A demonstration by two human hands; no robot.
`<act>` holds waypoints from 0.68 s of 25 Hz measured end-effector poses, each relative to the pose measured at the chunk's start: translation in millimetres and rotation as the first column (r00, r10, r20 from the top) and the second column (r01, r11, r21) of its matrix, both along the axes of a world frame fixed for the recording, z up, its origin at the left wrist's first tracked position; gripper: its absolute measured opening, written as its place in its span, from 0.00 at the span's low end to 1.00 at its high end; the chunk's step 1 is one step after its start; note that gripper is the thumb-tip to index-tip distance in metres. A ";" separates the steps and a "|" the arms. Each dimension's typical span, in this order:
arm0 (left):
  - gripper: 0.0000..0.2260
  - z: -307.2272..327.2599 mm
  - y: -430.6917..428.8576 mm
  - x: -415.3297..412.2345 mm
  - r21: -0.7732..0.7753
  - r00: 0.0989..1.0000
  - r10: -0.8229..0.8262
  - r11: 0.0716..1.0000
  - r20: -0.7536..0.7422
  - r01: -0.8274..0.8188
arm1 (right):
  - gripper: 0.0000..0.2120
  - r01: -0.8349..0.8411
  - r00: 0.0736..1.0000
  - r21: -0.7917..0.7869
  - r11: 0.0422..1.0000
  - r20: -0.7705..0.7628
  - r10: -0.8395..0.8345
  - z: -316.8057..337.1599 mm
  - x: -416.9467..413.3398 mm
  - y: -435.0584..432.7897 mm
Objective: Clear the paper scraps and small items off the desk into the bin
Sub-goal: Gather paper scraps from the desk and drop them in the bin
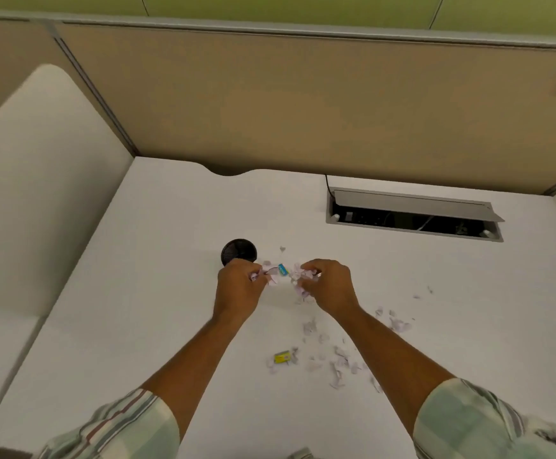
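Note:
A small round black mesh bin [239, 250] stands on the white desk [157, 293], just beyond my left hand. My left hand [239, 286] is closed around a clump of pale paper scraps. My right hand [329, 285] is closed on another clump of paper scraps [298, 276]. Between the two hands lies a small blue item [283, 269]; whether a finger touches it I cannot tell. Several more torn scraps [339, 359] are strewn over the desk under and beside my right forearm. A small yellow item [282, 357] lies among them.
An open cable tray [412, 215] with a raised grey lid is sunk into the desk at the back right. Beige partition walls [303, 104] close off the back. A second white surface [31, 180] adjoins on the left.

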State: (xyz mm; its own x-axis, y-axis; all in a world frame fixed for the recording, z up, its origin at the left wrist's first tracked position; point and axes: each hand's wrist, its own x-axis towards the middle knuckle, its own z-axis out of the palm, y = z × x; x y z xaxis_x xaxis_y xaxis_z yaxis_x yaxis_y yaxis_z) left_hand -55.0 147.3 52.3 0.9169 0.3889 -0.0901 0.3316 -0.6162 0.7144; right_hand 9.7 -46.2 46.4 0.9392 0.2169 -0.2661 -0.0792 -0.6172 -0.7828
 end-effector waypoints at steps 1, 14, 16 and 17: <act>0.10 4.6 13.6 0.5 0.006 1.000 0.027 1.000 0.013 -0.027 | 0.07 -0.036 0.999 0.001 0.999 -0.006 0.036 2.7 3.8 20.2; 0.10 -3.0 120.3 9.4 -0.082 0.984 0.175 0.981 -0.019 -0.176 | 0.07 -0.459 0.848 -0.619 0.637 -0.092 0.522 21.6 48.4 187.4; 0.11 -6.8 125.9 8.7 -0.092 0.983 0.179 0.979 -0.029 -0.181 | 0.09 -0.477 0.840 -0.624 0.620 -0.115 0.531 20.2 52.0 195.5; 0.11 -9.1 128.1 8.2 -0.094 0.984 0.175 0.980 -0.032 -0.177 | 0.10 -0.486 0.836 -0.620 0.616 -0.124 0.534 19.7 52.6 197.5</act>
